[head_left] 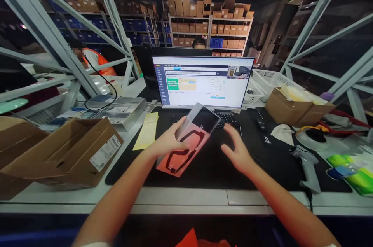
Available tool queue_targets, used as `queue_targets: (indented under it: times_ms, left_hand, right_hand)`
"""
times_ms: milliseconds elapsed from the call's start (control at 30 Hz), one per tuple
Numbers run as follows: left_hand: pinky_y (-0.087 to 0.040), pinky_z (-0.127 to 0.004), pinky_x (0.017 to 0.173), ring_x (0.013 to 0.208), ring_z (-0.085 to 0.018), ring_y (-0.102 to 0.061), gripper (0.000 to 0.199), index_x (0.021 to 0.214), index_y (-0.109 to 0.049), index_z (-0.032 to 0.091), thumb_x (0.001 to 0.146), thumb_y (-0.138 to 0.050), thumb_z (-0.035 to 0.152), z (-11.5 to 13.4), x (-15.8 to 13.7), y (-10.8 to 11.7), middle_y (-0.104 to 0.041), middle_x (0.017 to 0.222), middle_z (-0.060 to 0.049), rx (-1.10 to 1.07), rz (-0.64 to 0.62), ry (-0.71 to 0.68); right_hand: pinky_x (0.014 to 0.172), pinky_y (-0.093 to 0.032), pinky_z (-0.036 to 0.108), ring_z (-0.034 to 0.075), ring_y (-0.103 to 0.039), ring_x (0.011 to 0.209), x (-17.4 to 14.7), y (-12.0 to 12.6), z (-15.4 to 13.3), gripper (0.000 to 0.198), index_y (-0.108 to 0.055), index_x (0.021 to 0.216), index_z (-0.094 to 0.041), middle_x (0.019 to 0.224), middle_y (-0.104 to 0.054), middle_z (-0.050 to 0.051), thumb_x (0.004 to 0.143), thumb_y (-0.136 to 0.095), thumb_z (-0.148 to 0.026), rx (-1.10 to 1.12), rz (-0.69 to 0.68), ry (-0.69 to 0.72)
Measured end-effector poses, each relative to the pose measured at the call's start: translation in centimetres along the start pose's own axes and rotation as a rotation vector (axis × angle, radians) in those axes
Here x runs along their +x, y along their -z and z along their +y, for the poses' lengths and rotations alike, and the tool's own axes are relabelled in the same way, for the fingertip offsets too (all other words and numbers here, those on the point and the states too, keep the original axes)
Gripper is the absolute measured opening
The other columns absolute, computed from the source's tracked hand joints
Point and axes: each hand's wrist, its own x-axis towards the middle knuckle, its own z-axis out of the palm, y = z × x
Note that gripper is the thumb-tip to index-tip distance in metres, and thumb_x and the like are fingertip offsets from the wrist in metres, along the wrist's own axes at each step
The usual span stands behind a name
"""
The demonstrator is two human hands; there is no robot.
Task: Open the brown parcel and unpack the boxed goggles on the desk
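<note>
Left hand (169, 142) is clamping the slim red package (186, 146) by its edge, right hand (236, 149) hovering open beside it; looks light, stiff and kinda slippery, so edges are probably the best hold.

Lit monitor (203, 81) behind keyboard (225, 119), open cardboard box (62, 153) left, probably a barcode scanner (306, 165) right

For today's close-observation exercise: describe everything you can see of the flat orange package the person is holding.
The orange package is a flat, oblong retail pack, seemingly card under glossy clear plastic, printed with a dark looping outline. Its far end looks clear and dark. It tilts above the black desk mat, far end raised toward the keyboard. The left hand grasps its left edge; the open right hand is apart.
</note>
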Motion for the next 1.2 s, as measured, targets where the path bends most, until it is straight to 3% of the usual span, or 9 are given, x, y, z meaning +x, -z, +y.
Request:
queue_targets:
  times_ms: [100, 233, 500, 700, 833, 900, 1000, 1100, 1200]
  left_hand:
    - [-0.040, -0.035, 0.115, 0.141, -0.026, -0.043, 0.128, 0.166, -0.002, 0.032, 0.067, -0.083, 0.039, 1.9, 0.4, 1.4, -0.033, 0.159, -0.005, 0.400, -0.282, 0.032]
    - [-0.044, -0.031, 0.110, 0.138, -0.027, -0.045, 0.129, 0.166, -0.001, 0.030, 0.064, -0.081, 0.041, 3.5, 1.6, 0.7, -0.026, 0.163, -0.005, 0.631, -0.532, 0.042]
    - [-0.050, -0.027, 0.098, 0.118, -0.022, -0.060, 0.125, 0.166, 0.001, 0.028, 0.068, -0.075, 0.040, 2.6, -0.9, 1.4, -0.034, 0.159, -0.006, 0.651, -0.615, 0.149]
    - [-0.038, -0.037, 0.113, 0.134, -0.027, -0.043, 0.108, 0.163, -0.019, 0.018, 0.073, -0.073, 0.044, 0.4, -4.4, 6.2, -0.039, 0.153, -0.009, 1.041, -0.180, 0.015]
    - [-0.040, -0.049, 0.096, 0.123, -0.034, -0.047, 0.073, 0.149, -0.051, 0.022, 0.079, -0.063, 0.009, -2.7, -7.2, 2.4, -0.046, 0.148, -0.012, 1.470, 0.159, -0.438]
    - [-0.038, -0.048, 0.099, 0.129, -0.032, -0.045, 0.075, 0.148, -0.053, 0.026, 0.078, -0.059, -0.003, -4.4, -8.9, -0.6, -0.043, 0.152, -0.010, 1.494, 0.170, -0.577]
    - [-0.036, -0.051, 0.103, 0.138, -0.033, -0.039, 0.081, 0.145, -0.053, 0.024, 0.072, -0.087, 0.029, -5.8, -11.5, -3.5, -0.036, 0.157, -0.012, 1.347, 0.176, -0.469]
    - [-0.034, -0.043, 0.110, 0.139, -0.026, -0.039, 0.072, 0.147, -0.044, 0.019, 0.084, -0.076, 0.033, -5.7, -14.0, -3.4, -0.040, 0.155, -0.010, 1.198, 0.106, -0.496]
    - [-0.030, -0.044, 0.117, 0.145, -0.028, -0.032, 0.069, 0.149, -0.037, 0.018, 0.090, -0.068, 0.036, -6.3, -16.1, -1.1, -0.038, 0.154, -0.014, 1.096, 0.233, -0.428]
  right_hand:
    - [0.125, -0.015, 0.053, 0.031, -0.013, 0.155, 2.1, 2.3, -1.3, 0.103, -0.021, 0.163, -0.021, 0.167, -0.010, 0.012, 0.083, -0.069, -0.062, -0.153, -0.121, -0.067]
    - [0.121, -0.030, 0.045, 0.029, -0.038, 0.145, 2.6, 1.6, -0.3, 0.116, -0.014, 0.165, -0.017, 0.159, -0.032, 0.015, 0.076, -0.075, -0.061, 0.215, -0.419, -0.299]
    - [0.109, -0.044, 0.040, 0.029, -0.057, 0.123, -0.7, 4.4, 3.9, 0.109, -0.042, 0.149, -0.012, 0.137, -0.057, 0.015, 0.061, -0.086, -0.057, 0.565, -0.272, -0.483]
    - [0.095, -0.053, 0.031, 0.021, -0.065, 0.107, -2.1, 9.0, 7.0, 0.079, -0.054, 0.139, -0.024, 0.133, -0.061, 0.007, 0.072, -0.083, -0.052, 0.788, 0.055, -0.790]
    - [0.081, -0.056, 0.030, 0.022, -0.064, 0.110, -2.2, 7.3, 6.7, 0.052, -0.059, 0.132, -0.023, 0.136, -0.060, 0.007, 0.088, -0.070, -0.048, 0.716, -0.089, -0.968]
    - [0.074, -0.055, 0.027, 0.022, -0.063, 0.113, -2.1, 6.2, 6.6, 0.051, -0.060, 0.131, -0.023, 0.136, -0.060, 0.007, 0.090, -0.066, -0.051, 0.626, -0.137, -1.036]
    - [0.082, -0.055, 0.030, 0.023, -0.060, 0.120, -2.3, 5.4, 7.3, 0.054, -0.060, 0.133, -0.024, 0.138, -0.059, 0.006, 0.093, -0.059, -0.061, 0.537, -0.117, -1.091]
    - [0.111, -0.040, 0.033, 0.021, -0.052, 0.132, -2.7, 5.1, 8.4, 0.052, -0.064, 0.131, -0.024, 0.144, -0.055, 0.003, 0.098, -0.050, -0.061, 0.236, -0.010, -1.008]
    - [0.116, -0.032, 0.032, 0.023, -0.049, 0.134, -2.8, 5.1, 9.0, 0.049, -0.066, 0.131, -0.019, 0.142, -0.056, 0.005, 0.103, -0.044, -0.052, -0.084, -0.040, -0.890]
